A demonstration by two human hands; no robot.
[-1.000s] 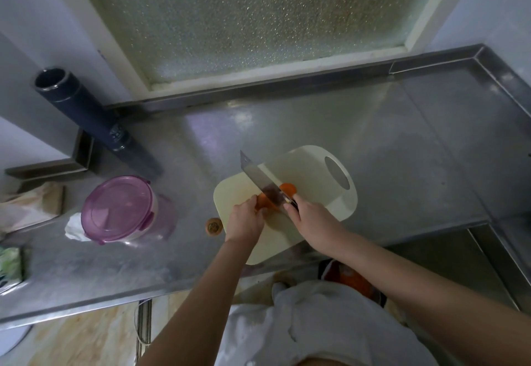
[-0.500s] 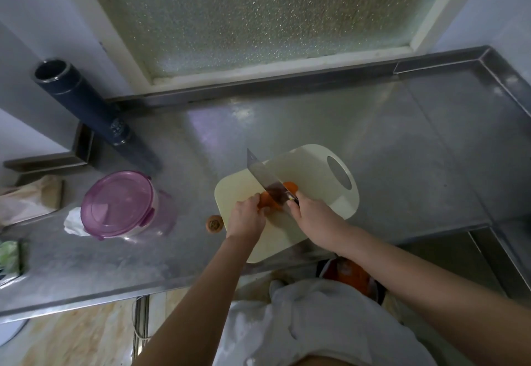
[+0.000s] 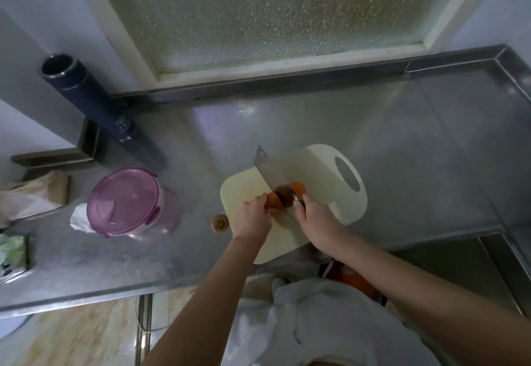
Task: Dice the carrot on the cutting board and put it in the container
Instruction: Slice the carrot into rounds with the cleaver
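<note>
In the last second little had changed: our cleaver [image 3: 270,174] stayed bedded across the carrot [image 3: 298,188] on the cutting board [image 3: 339,193], its tip edging slightly right. We judged the slicing barely begun and the dicing far off. Our left hand [image 3: 253,217] curled its fingers on the carrot's left part, and our right hand [image 3: 317,219] gripped the cleaver's handle. The lidded purple container [image 3: 126,199] stood well apart on the surface [image 3: 388,141]. Pale print on the dark flask [image 3: 86,98] was unreadable.
</note>
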